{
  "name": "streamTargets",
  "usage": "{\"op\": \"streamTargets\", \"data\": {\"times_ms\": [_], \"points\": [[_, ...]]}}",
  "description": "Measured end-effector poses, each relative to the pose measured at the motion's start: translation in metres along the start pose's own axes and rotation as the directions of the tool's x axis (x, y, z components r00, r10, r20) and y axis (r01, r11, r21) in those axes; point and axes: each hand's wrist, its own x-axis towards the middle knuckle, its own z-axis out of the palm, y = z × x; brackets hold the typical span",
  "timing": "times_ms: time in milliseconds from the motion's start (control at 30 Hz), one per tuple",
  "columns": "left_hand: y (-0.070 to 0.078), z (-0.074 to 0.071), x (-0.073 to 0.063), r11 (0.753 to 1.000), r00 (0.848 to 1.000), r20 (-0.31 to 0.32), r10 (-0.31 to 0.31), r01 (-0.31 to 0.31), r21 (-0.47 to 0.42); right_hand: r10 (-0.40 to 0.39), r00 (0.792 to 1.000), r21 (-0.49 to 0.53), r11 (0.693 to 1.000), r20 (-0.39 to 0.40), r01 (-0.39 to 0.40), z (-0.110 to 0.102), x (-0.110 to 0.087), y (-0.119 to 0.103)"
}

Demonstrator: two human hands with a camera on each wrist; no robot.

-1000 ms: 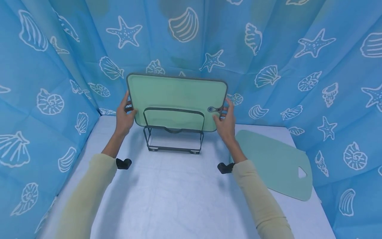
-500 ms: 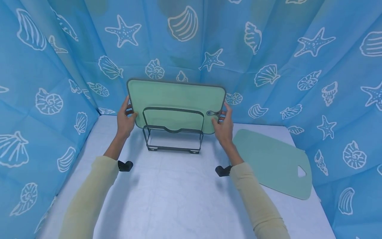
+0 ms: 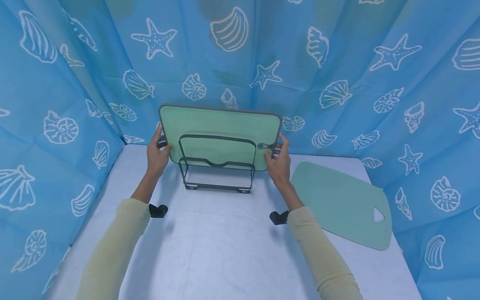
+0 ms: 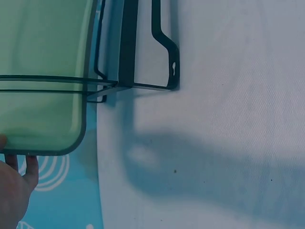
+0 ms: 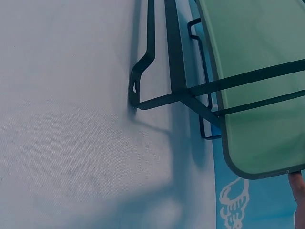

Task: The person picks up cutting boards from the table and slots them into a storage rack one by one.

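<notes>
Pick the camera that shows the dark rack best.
Head: it takes in the dark rack across its full width, both ends showing. Left wrist and right wrist each show just one end, closer up, a slotted foot included; the rest runs out of frame.

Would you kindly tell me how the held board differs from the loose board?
The held board is raised and steeply tilted; the loose board lies flat on the table. The held board has a dark rim; the loose board's edge is plain. The held board shows a dark-ringed oval, the loose board a roughly triangular cutout. Both are green with rounded corners.
</notes>
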Motion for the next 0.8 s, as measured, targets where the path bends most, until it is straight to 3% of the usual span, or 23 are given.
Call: {"op": "streamTargets", "data": {"times_ms": [300,633,800], "points": [[0.003,0.0,-0.001,1.0,1.0,0.02,-0.022,0.022,0.022,-0.007,1.0,-0.005,1.0,0.003,0.007,0.0,0.0,0.003],[0.005,-0.009,-0.001,0.988,0.994,0.085,-0.065,0.052,0.143,-0.018,1.0,-0.018,1.0,0.018,0.018,-0.002,-0.003,0.003],[0.006,-0.016,0.0,0.984,0.994,0.075,-0.076,0.062,0.168,-0.022,0.999,-0.028,0.999,0.031,0.022,-0.005,-0.006,0.001]]}}
